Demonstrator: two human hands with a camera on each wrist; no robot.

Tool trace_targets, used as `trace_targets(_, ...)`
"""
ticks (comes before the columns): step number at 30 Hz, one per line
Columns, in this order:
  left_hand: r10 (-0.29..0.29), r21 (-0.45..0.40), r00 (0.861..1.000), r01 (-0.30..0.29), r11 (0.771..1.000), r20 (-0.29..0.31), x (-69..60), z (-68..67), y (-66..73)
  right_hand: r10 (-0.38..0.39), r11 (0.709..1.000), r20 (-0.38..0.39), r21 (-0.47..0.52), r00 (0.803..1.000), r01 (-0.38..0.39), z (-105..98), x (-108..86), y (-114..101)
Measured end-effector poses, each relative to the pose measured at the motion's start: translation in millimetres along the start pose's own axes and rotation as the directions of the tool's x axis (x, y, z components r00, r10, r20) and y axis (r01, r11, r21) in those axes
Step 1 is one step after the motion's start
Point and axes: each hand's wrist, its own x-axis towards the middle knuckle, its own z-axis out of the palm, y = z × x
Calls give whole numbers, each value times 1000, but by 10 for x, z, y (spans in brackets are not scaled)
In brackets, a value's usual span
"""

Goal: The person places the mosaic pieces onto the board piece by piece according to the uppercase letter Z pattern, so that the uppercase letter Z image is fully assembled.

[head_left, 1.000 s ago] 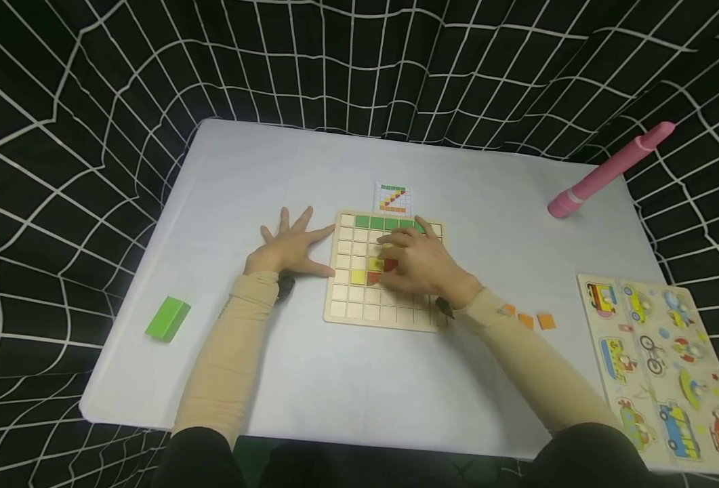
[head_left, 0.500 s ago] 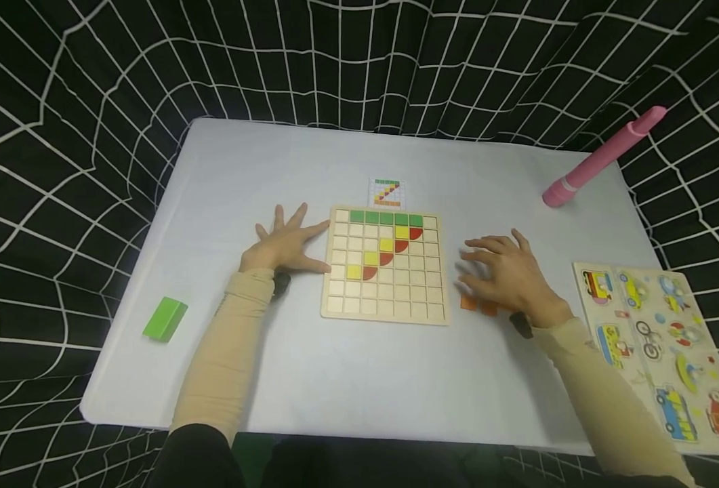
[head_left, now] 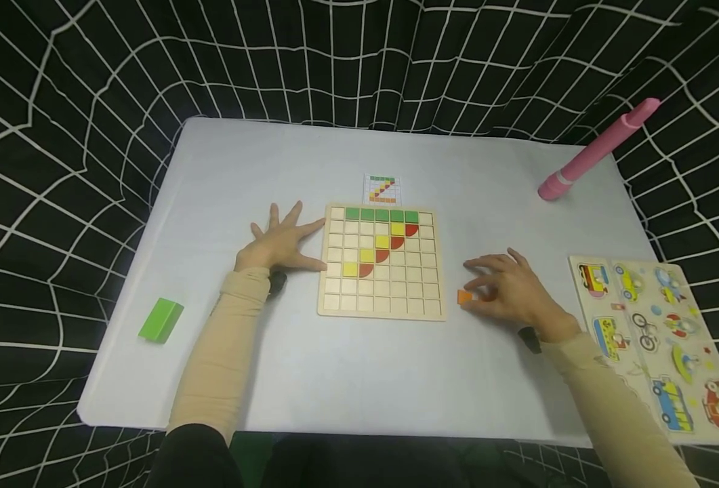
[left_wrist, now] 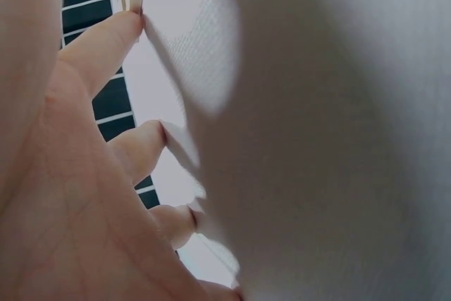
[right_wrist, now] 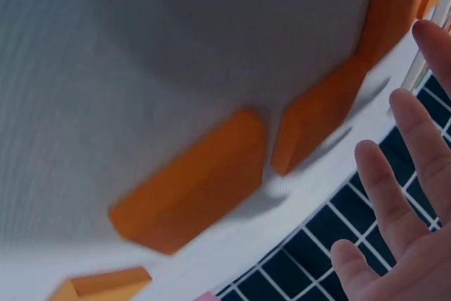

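My left hand (head_left: 276, 245) lies with fingers spread, its thumb and index fingertip touching the left edge of the wooden grid board (head_left: 423, 308). On the board are green squares (head_left: 382, 215) in the top row and a diagonal of yellow squares (head_left: 366, 255) beside red quarter-round tiles (head_left: 382, 256). Right of the board, my right hand (head_left: 511, 291) pinches an orange square tile (head_left: 464, 297) between thumb and index finger, the contact partly hidden. In the right wrist view, more orange tiles (right_wrist: 194, 181) lie on the table under that hand, its other fingers loosely extended.
A pattern card (head_left: 382, 190) lies behind the board. To the far left sits a green block (head_left: 161, 320). A pink cylindrical object (head_left: 597, 150) stands at the back right, and a wooden picture puzzle (head_left: 658, 346) occupies the right edge of the white table (head_left: 335, 379).
My right hand has left the board, uncovering the diagonal, and moved right to the orange tiles, where thumb and index finger have closed on one. My left hand stays at the board's edge.
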Motion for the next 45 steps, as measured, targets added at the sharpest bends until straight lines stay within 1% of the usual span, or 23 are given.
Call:
trace_targets(7,-1,0,1000,1,1000,-5,15,-6,-7,6,999,-3,32,1000,-6,10,23,-27)
trace_targets(14,-1,-24,1000,1,1000,-3,23,-1,-16,17,999,14,28,1000,-17,-5,40,-10)
trace_targets(17,-4,-24,1000,4,1000,-5,17,9,-27,6,1000,-1,19,1000,-6,-34,93,-25)
trace_targets(21,-11,-20,1000,11,1000,-10,8,25,-36,-33,999,-31,13,999,33,-65,234,-100)
trace_targets(25,-10,-19,1000,9,1000,-18,13,35,-36,-70,997,-30,13,997,70,-60,434,-253)
trace_targets(29,-5,-21,1000,4,1000,-20,24,31,-29,-122,993,-18,8,992,122,-13,660,-466)
trace_targets(36,2,-19,1000,-3,1000,-14,30,35,-33,-246,969,-27,11,969,247,110,1002,-868)
trace_targets(41,10,-11,1000,-10,1000,-10,31,22,-44,-295,955,-20,-15,955,295,193,1191,-1130)
trace_targets(45,11,-10,1000,-11,1000,-4,36,20,-56,-319,947,15,-37,948,319,273,1282,-1278)
